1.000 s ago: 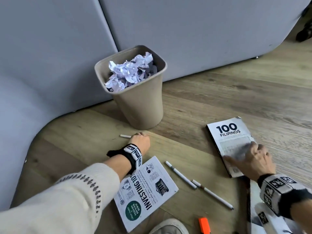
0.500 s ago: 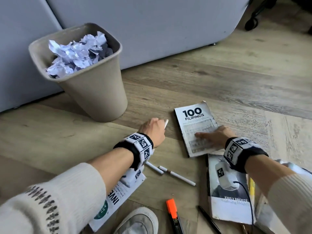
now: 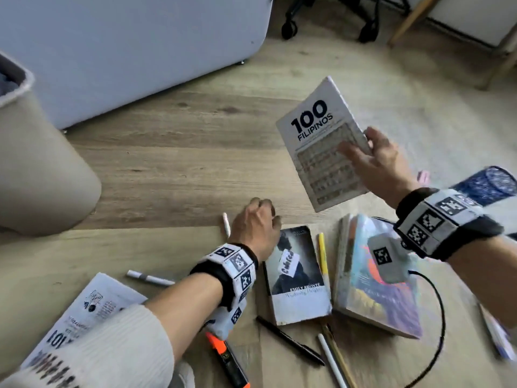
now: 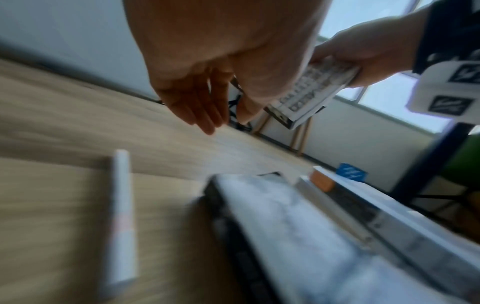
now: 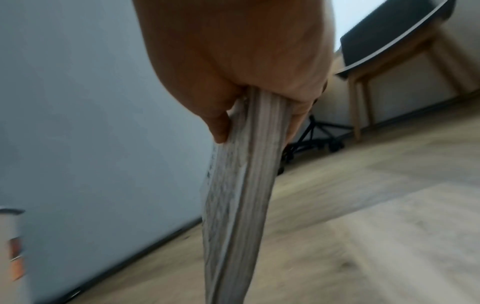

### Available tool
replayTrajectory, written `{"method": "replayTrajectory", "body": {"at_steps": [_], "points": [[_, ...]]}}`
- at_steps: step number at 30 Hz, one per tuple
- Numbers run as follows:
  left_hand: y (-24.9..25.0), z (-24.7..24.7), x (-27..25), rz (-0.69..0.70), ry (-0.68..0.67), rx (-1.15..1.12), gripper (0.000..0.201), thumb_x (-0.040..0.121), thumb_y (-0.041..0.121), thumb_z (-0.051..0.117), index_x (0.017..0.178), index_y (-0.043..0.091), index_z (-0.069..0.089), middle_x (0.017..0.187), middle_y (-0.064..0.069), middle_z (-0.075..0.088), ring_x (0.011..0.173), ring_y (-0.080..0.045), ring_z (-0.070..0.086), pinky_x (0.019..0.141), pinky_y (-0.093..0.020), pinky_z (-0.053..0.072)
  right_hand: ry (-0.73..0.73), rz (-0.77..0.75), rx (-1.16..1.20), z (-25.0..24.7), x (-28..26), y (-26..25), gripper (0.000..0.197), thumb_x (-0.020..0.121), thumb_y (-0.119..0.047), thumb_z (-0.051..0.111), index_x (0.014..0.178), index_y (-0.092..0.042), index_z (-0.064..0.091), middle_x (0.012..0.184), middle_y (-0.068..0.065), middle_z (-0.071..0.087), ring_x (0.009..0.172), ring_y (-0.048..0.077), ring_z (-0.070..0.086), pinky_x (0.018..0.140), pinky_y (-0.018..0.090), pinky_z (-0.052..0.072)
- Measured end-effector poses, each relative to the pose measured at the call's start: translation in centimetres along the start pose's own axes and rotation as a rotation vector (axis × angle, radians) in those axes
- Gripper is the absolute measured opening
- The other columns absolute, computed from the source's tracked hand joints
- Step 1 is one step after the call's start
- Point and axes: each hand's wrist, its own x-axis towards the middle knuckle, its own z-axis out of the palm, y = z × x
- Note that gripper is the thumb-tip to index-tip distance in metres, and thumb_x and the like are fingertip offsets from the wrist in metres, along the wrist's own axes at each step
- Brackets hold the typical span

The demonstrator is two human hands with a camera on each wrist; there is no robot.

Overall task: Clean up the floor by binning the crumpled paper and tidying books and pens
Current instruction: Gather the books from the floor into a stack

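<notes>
My right hand (image 3: 372, 161) grips the white "100 Filipinos" book (image 3: 321, 141) by its lower right edge and holds it tilted above the floor. In the right wrist view the thumb and fingers pinch the book's page edge (image 5: 233, 185). My left hand (image 3: 257, 219) hovers low over the floor with relaxed fingers (image 4: 197, 111) and holds nothing. A white pen (image 3: 226, 224) lies just left of it, seen close up in the left wrist view (image 4: 122, 216). The beige bin (image 3: 42, 163) stands at the far left.
On the floor lie a Wuthering Heights book (image 3: 299, 289), a colourful book (image 3: 375, 298), an Investing 101 book (image 3: 84, 312), a yellow pen (image 3: 323, 253), a white-grey pen (image 3: 151, 278), an orange highlighter (image 3: 223, 357) and a black pen (image 3: 288, 343). A blue patterned cup (image 3: 486, 186) sits right, a grey sofa (image 3: 140, 51) behind.
My right hand has lifted the "100 Filipinos" book off the floor. My left hand moved right from the bin with a white pen, which now lies on the floor beside it.
</notes>
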Motion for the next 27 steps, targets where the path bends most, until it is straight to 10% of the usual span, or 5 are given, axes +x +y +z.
{"method": "replayTrajectory", "body": {"at_steps": [4, 11, 19, 23, 27], "points": [[7.9, 3.5, -1.4, 0.141, -0.269, -0.039, 0.031, 0.092, 0.036, 0.048, 0.088, 0.009, 0.063, 0.090, -0.012, 0.067, 0.087, -0.030, 0.066, 0.067, -0.034, 0.051, 0.159, 0.116, -0.222, -6.9, -2.8, 4.8, 0.019, 0.093, -0.039, 0.056, 0.101, -0.021, 0.055, 0.086, 0.004, 0.061, 0.070, 0.024, 0.058, 0.060, 0.029, 0.044], [14.7, 9.8, -4.7, -0.087, -0.380, -0.043, 0.108, 0.065, 0.052, 0.081, 0.142, 0.009, 0.018, 0.140, -0.014, 0.038, 0.131, -0.029, 0.042, 0.107, -0.037, 0.033, 0.217, 0.254, -0.530, -13.2, -8.5, 10.9, 0.023, 0.092, -0.042, 0.052, 0.102, -0.022, 0.052, 0.089, 0.008, 0.062, 0.076, 0.028, 0.057, 0.068, 0.032, 0.043], [12.2, 11.3, -3.7, -0.176, -0.372, -0.083, 0.081, 0.075, 0.062, 0.067, 0.123, 0.001, 0.045, 0.134, -0.021, 0.048, 0.129, -0.032, 0.044, 0.097, -0.040, 0.042, 0.302, 0.644, 0.149, -10.4, -12.7, 14.0, 0.051, 0.075, -0.057, 0.062, 0.104, -0.016, 0.060, 0.104, 0.010, 0.069, 0.089, 0.030, 0.068, 0.079, 0.047, 0.058], [11.7, 10.7, -3.3, -0.259, -0.404, -0.261, 0.068, 0.100, 0.052, 0.019, 0.120, 0.002, 0.060, 0.131, -0.024, 0.054, 0.118, -0.036, 0.053, 0.097, -0.037, 0.040, -0.084, 0.762, 0.070, -5.3, -16.4, 16.5, 0.047, 0.091, -0.045, 0.055, 0.115, -0.006, 0.055, 0.113, 0.011, 0.065, 0.094, 0.023, 0.061, 0.084, 0.035, 0.051], [11.6, 11.1, -3.6, -0.174, -0.532, -0.253, 0.064, 0.094, 0.061, 0.030, 0.128, 0.011, 0.051, 0.129, -0.016, 0.057, 0.118, -0.033, 0.053, 0.096, -0.035, 0.042, -0.253, 0.726, 0.092, -3.7, -17.1, 16.2, 0.027, 0.099, -0.035, 0.047, 0.111, -0.011, 0.047, 0.101, 0.003, 0.057, 0.074, 0.009, 0.053, 0.061, 0.019, 0.043]]}}
